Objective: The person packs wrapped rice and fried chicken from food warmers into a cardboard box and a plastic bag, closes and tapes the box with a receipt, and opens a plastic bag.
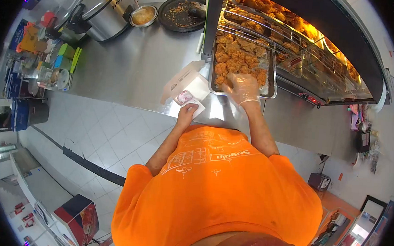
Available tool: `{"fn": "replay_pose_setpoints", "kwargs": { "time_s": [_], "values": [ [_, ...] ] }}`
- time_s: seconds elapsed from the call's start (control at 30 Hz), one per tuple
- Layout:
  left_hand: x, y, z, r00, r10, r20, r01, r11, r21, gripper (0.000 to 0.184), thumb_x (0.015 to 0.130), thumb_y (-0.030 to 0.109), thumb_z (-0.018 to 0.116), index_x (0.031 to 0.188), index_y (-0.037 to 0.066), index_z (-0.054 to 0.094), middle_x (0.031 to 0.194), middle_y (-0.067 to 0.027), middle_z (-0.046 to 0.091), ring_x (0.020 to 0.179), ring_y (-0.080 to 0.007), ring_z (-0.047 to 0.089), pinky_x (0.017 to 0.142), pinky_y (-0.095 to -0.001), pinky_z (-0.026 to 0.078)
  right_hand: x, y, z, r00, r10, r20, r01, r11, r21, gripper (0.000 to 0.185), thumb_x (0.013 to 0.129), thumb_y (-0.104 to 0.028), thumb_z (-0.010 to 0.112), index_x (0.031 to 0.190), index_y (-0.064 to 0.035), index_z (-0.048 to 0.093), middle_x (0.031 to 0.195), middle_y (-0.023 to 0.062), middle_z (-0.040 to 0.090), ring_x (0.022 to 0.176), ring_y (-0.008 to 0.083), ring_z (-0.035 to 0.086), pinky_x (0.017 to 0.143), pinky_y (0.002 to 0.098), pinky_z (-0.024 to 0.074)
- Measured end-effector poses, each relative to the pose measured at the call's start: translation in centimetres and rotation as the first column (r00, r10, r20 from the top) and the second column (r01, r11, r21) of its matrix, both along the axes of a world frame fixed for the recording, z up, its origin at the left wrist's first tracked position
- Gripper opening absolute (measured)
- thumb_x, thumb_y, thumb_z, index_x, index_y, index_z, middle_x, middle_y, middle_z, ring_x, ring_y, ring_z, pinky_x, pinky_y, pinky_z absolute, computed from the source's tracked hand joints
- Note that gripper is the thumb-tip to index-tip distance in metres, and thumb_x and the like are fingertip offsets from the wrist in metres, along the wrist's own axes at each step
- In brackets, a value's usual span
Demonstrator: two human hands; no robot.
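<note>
My right hand (243, 89), in a clear plastic glove, reaches over the near end of a metal tray (273, 78) of fried chicken (235, 53). Its fingers curl down at the pieces; whether a piece is between them cannot be made out. The tray extends out of the lit warming cabinet. To the left, my bare left hand (187, 114) holds the near edge of an open paper box (194, 87) on the steel counter. A small pink and white packet (185, 96) lies in the box near my fingers.
The warming cabinet (300, 61) with wire racks stands at the right. A black round pan (182, 14), a small bowl (143, 16) and a large steel cooker (105, 16) sit at the counter's back. Containers (55, 76) stand at the far left.
</note>
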State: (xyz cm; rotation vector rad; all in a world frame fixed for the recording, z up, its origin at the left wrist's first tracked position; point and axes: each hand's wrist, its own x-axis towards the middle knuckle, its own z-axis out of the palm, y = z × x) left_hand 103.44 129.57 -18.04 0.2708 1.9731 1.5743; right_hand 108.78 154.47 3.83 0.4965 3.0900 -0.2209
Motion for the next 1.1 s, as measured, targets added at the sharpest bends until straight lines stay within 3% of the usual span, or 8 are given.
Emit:
{"fn": "replay_pose_setpoints", "kwargs": {
  "time_s": [0.2, 0.3, 0.4, 0.5, 0.63, 0.83, 0.93, 1.1],
  "values": [
    [0.6, -0.8, 1.6, 1.0, -0.008, 0.031, 0.009, 0.999, -0.037, 0.032, 0.092, 0.028, 0.063, 0.104, 0.0, 0.073, 0.103, -0.0141, 0.073, 0.102, -0.021, 0.065, 0.092, -0.0311, 0.047, 2.9, 6.9, -1.1, 0.93, -0.307, -0.2, 0.339, 0.929, 0.148, 0.024, 0.085, -0.027, 0.064, 0.101, -0.0099, 0.068, 0.092, 0.0171, 0.071, 0.085, 0.0374, 0.068, 0.08, 0.0481, 0.0539],
    [0.7, -1.3, 0.8, 1.0, -0.012, 0.026, 0.013, 0.999, -0.029, 0.032, 0.093, 0.027, 0.063, 0.105, 0.0, 0.073, 0.103, -0.0142, 0.073, 0.101, -0.0205, 0.065, 0.092, -0.0306, 0.047, 4.9, 9.5, -0.7, 0.926, -0.376, -0.037, 0.375, 0.9, 0.221, 0.023, 0.085, -0.023, 0.063, 0.104, -0.01, 0.067, 0.094, 0.0187, 0.071, 0.084, 0.0398, 0.068, 0.08, 0.0486, 0.0539],
    [0.8, -1.5, 0.4, 0.999, -0.03, -0.014, 0.03, 0.999, -0.015, 0.032, 0.093, 0.028, 0.062, 0.105, 0.0, 0.072, 0.103, -0.0139, 0.073, 0.1, -0.0198, 0.065, 0.092, -0.0303, 0.047, 6.1, 8.0, 2.0, 0.915, -0.4, -0.05, 0.403, 0.907, 0.118, 0.027, 0.085, -0.025, 0.064, 0.108, -0.01, 0.066, 0.096, 0.0191, 0.071, 0.087, 0.04, 0.068, 0.081, 0.0488, 0.0532],
    [0.9, -1.6, -0.6, 0.999, -0.02, 0.037, 0.019, 1.0, 0.008, 0.033, 0.093, 0.028, 0.062, 0.105, -0.001, 0.072, 0.103, -0.0131, 0.073, 0.099, -0.0194, 0.064, 0.091, -0.0304, 0.047, 6.5, 5.8, 2.6, 0.925, -0.246, -0.289, 0.28, 0.956, 0.084, 0.032, 0.085, -0.029, 0.068, 0.111, -0.0115, 0.066, 0.095, 0.0176, 0.071, 0.089, 0.0381, 0.067, 0.081, 0.0485, 0.0528],
    [0.9, -1.3, 0.5, 0.997, -0.07, 0.04, 0.07, 0.997, -0.014, 0.035, 0.094, 0.025, 0.058, 0.109, -0.003, 0.071, 0.104, -0.0117, 0.071, 0.1, -0.0176, 0.062, 0.09, -0.0291, 0.046, 6.8, 4.2, 1.4, 0.963, -0.252, -0.098, 0.256, 0.966, 0.029, 0.046, 0.078, -0.032, 0.077, 0.118, -0.0139, 0.065, 0.101, 0.0117, 0.071, 0.092, 0.032, 0.065, 0.084, 0.0443, 0.0516],
    [1.3, -0.5, 1.6, 0.996, -0.081, 0.048, 0.082, 0.996, -0.019, 0.034, 0.094, 0.024, 0.058, 0.109, -0.004, 0.071, 0.107, -0.0115, 0.071, 0.102, -0.0176, 0.062, 0.092, -0.0292, 0.045, 6.8, 6.5, -3.2, 0.951, -0.222, -0.215, 0.261, 0.95, 0.173, 0.059, 0.075, -0.032, 0.079, 0.128, -0.0144, 0.062, 0.114, 0.008, 0.069, 0.102, 0.0295, 0.062, 0.089, 0.0422, 0.05],
    [1.4, -0.3, 0.9, 0.993, -0.075, 0.089, 0.075, 0.997, 0.006, 0.033, 0.093, 0.028, 0.062, 0.105, -0.001, 0.072, 0.103, -0.0118, 0.071, 0.096, -0.0176, 0.063, 0.085, -0.0286, 0.047, 5.8, 6.8, -2.1, 0.946, -0.045, -0.321, 0.133, 0.957, 0.258, 0.062, 0.073, -0.028, 0.078, 0.131, -0.0133, 0.061, 0.116, 0.009, 0.068, 0.105, 0.0315, 0.062, 0.091, 0.0418, 0.0499],
    [1.4, -0.2, 0.1, 0.995, -0.102, 0.013, 0.102, 0.995, 0.004, 0.033, 0.093, 0.027, 0.062, 0.105, -0.001, 0.072, 0.104, -0.0121, 0.071, 0.097, -0.0177, 0.063, 0.087, -0.0288, 0.047, 3.4, 10.7, -4.5, 0.988, 0.095, -0.121, -0.067, 0.974, 0.218, 0.058, 0.074, -0.02, 0.073, 0.13, -0.0117, 0.062, 0.11, 0.0136, 0.07, 0.106, 0.0326, 0.064, 0.095, 0.0407, 0.0503]
  ]
}}
